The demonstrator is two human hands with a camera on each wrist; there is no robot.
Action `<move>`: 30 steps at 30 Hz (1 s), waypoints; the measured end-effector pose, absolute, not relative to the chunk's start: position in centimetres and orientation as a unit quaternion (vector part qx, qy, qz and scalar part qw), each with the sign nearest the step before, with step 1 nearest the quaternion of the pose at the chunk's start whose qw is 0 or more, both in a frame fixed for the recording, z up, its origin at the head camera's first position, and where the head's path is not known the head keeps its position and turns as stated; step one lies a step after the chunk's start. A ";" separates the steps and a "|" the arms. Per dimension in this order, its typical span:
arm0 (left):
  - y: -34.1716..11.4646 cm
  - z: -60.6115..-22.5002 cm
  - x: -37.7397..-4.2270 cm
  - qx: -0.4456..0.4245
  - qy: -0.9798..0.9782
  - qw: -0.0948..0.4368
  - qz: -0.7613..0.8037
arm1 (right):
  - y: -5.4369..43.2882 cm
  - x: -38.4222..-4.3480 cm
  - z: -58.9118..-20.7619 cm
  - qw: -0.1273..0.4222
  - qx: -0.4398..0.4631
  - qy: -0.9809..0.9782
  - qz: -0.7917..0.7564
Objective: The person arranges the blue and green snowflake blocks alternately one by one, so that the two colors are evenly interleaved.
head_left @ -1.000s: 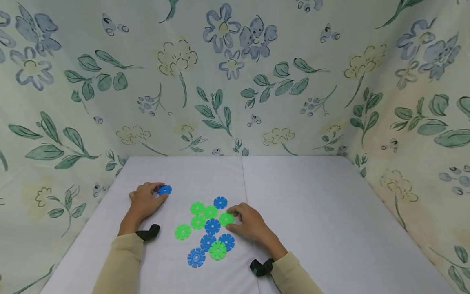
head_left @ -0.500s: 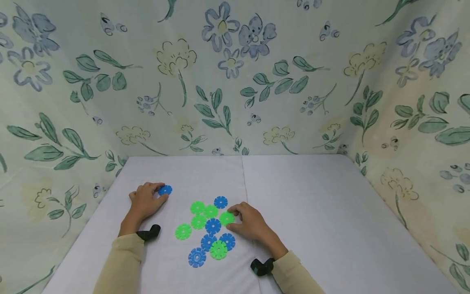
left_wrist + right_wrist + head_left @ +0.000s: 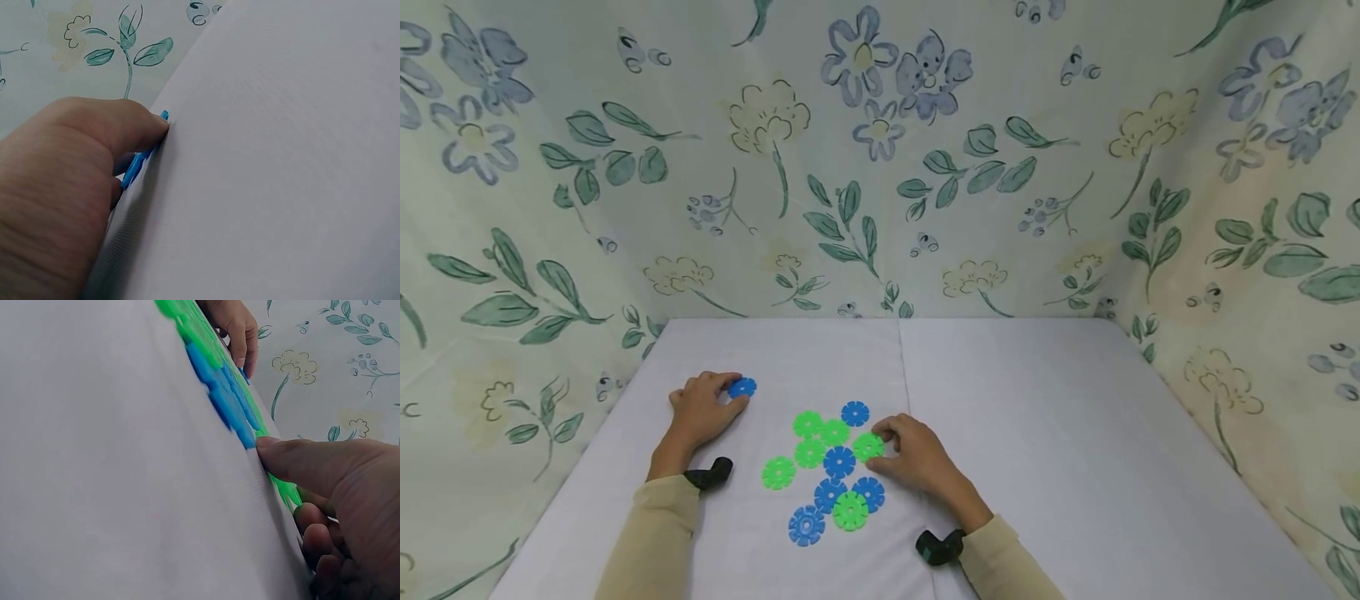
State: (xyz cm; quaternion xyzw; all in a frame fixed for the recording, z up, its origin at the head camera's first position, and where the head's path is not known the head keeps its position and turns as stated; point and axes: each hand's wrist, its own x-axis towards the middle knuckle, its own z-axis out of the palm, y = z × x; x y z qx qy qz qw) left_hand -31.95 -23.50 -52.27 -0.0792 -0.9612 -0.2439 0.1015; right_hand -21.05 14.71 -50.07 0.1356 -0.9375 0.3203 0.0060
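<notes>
At the left of the table, my left hand point(image 3: 700, 410) pinches a blue notched interlocking disc point(image 3: 745, 387) between thumb and fingers. The left wrist view shows this blue disc point(image 3: 139, 167) edge-on, tilted against the thumb. To the right, my right hand point(image 3: 917, 457) pinches a green notched interlocking disc point(image 3: 868, 447) by its edge, thumb on the near side. Beside the green disc lies a blue disc point(image 3: 839, 462), and another blue disc point(image 3: 855, 413) sits just beyond. In the right wrist view, my right thumb rests at the green disc point(image 3: 286, 490), close over the cloth.
Several more green and blue discs lie in a loose group; one green disc point(image 3: 850, 511) overlaps two blue ones, and a blue disc point(image 3: 807, 526) lies nearest. A white cloth point(image 3: 1037, 450) with a seam covers the table. Floral curtains point(image 3: 880, 208) stand behind and at both sides.
</notes>
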 end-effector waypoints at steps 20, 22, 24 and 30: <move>-23.3 -52.3 -32.0 -0.073 -0.961 0.095 -0.249 | 15.1 -21.6 -49.9 0.074 0.150 -0.932 0.322; -23.4 -52.1 -31.9 -0.074 -0.961 0.095 -0.248 | 15.1 -21.6 -49.8 0.081 0.154 -0.932 0.318; -23.4 -51.9 -31.8 -0.075 -0.961 0.096 -0.248 | 15.0 -21.6 -49.8 0.094 0.162 -0.930 0.316; -23.3 -51.8 -31.7 -0.072 -0.961 0.096 -0.248 | 15.0 -21.5 -49.5 0.164 0.202 -0.918 0.298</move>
